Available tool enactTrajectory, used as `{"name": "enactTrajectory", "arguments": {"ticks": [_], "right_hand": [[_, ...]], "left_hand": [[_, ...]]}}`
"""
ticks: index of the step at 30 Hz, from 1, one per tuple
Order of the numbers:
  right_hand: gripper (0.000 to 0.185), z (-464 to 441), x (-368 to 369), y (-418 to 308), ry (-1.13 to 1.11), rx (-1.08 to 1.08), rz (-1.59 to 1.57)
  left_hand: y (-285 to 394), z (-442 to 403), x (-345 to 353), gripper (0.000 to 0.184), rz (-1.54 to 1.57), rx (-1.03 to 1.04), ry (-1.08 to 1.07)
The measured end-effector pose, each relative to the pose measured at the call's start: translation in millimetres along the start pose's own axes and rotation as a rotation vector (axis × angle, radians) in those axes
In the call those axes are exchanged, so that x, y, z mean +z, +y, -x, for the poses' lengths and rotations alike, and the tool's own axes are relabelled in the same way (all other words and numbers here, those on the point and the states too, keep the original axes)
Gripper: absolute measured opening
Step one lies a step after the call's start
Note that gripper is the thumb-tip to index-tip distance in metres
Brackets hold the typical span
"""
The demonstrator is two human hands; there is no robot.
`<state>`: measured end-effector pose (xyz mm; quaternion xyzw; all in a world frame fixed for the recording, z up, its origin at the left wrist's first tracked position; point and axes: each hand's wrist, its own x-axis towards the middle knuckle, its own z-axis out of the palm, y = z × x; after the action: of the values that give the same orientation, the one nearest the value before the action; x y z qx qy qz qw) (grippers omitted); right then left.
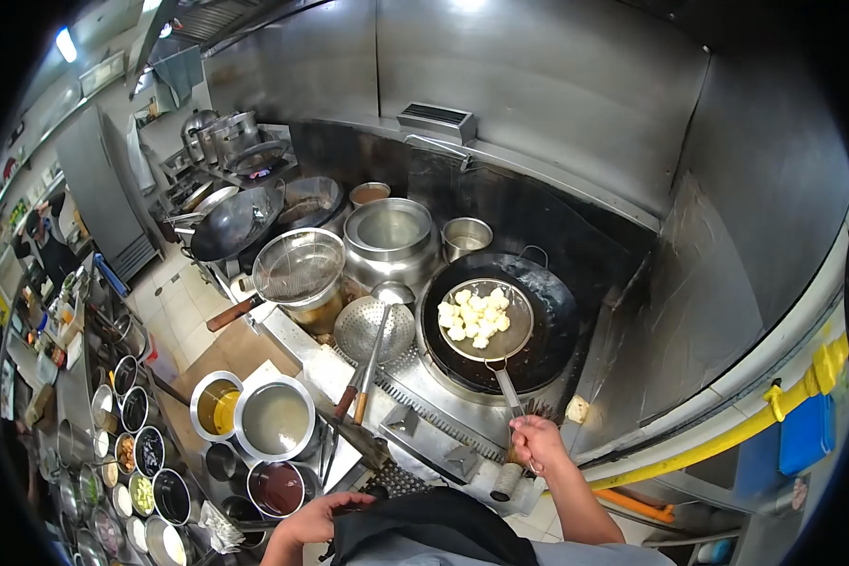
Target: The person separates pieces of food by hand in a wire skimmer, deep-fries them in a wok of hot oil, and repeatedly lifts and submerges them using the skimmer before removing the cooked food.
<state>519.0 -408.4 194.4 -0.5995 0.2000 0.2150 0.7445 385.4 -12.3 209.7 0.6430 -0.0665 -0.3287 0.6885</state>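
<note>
My right hand [538, 443] is closed round the handle of a round mesh strainer [514, 345]. Pale cauliflower-like pieces [476, 316] lie in the strainer, which is over a large black wok [555, 354] on the stove. Low at the centre, my left hand [335, 509] is beside the dark apron [424, 533], near a pot of dark red sauce [276, 487]; its fingers are partly hidden, and what it touches cannot be made out.
A ladle [392, 293] and a perforated skimmer [374, 330] lie left of the wok. Behind them are a large lidded pot [388, 226] and a small pot [467, 236]. Ingredient bowls [149, 451] crowd the lower left. A person [57, 247] stands far left.
</note>
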Motion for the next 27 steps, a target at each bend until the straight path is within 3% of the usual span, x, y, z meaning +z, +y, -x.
{"name": "enactTrajectory", "arguments": {"ticks": [8,13,19,21,24,27], "right_hand": [[0.010,-15,4,6,-0.029,0.009,0.077],[0.009,-28,-9,15,-0.062,0.002,-0.050],[0.008,-23,13,-6,0.004,-0.040,0.057],[0.008,-28,33,-21,-0.053,-0.057,0.026],[0.008,-36,88,-51,-0.120,-0.054,0.098],[0.011,-54,159,-78,-0.281,-0.034,0.070]], "left_hand": [[11,-6,11,0.051,-0.073,-0.013,-0.004],[5,3,10,0.049,-0.032,-0.011,0.036],[-17,15,-29,0.060,0.224,0.105,0.045],[-15,18,-52,0.062,0.381,0.180,-0.094],[-16,18,-104,0.062,0.407,0.134,-0.131],[5,12,-155,0.053,0.333,0.095,0.063]]}}
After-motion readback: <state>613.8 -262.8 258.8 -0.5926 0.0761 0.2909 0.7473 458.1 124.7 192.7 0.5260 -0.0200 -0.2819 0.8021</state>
